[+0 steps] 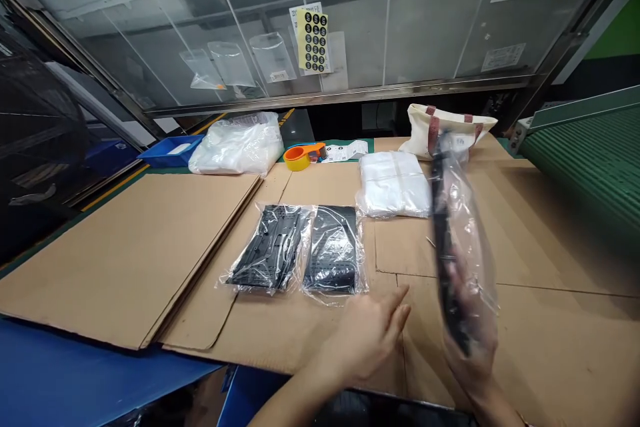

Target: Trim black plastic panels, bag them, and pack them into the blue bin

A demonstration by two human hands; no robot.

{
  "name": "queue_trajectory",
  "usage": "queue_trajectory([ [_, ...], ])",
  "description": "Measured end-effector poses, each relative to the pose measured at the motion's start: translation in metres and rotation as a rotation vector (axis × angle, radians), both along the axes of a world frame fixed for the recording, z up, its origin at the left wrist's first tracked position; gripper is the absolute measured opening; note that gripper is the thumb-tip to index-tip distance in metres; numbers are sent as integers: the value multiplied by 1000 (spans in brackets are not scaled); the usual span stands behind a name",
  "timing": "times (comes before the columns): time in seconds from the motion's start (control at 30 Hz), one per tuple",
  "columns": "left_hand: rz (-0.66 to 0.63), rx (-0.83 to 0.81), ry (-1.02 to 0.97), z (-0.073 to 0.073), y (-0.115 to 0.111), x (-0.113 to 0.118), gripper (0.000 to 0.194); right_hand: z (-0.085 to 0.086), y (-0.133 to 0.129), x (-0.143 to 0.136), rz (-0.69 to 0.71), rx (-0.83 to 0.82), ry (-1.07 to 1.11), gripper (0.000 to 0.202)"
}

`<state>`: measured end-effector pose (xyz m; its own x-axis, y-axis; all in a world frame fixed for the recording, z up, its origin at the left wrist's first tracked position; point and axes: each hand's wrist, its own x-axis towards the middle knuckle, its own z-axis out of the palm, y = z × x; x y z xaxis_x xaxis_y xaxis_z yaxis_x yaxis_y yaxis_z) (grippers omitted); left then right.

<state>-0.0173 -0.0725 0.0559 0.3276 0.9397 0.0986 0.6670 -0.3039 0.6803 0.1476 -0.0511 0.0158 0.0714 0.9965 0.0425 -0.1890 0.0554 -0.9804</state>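
In my right hand (473, 347) is a black part in a clear plastic bag (447, 247), held upright and blurred by motion. The fingers show dimly through the film. My left hand (370, 333) hovers over the cardboard with thumb and fingers apart, holding nothing. Just beyond it lie two bagged black parts side by side: a smooth-faced bagged black part (333, 250) and, to its left, a ribbed bagged black part (273, 247). Farther back rests a stack of clear plastic bags (395, 183).
Cardboard sheets (125, 240) are stacked at the left. Along the back stand a big plastic bag bundle (240, 143), a blue tray (170, 150), an orange tape dispenser (303, 157) and a cream cloth bag (425, 127). A green ribbed conveyor (595, 153) borders the right.
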Motion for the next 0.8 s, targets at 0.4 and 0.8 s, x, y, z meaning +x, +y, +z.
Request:
queue_trajectory([
  [0.4, 76, -561, -1015, 3, -13, -1, 36, 15, 22, -8, -132, 1074, -1101, 57],
  [0.8, -10, -489, -698, 16, -23, -30, 33, 15, 22, -7, -151, 1061, -987, 54],
])
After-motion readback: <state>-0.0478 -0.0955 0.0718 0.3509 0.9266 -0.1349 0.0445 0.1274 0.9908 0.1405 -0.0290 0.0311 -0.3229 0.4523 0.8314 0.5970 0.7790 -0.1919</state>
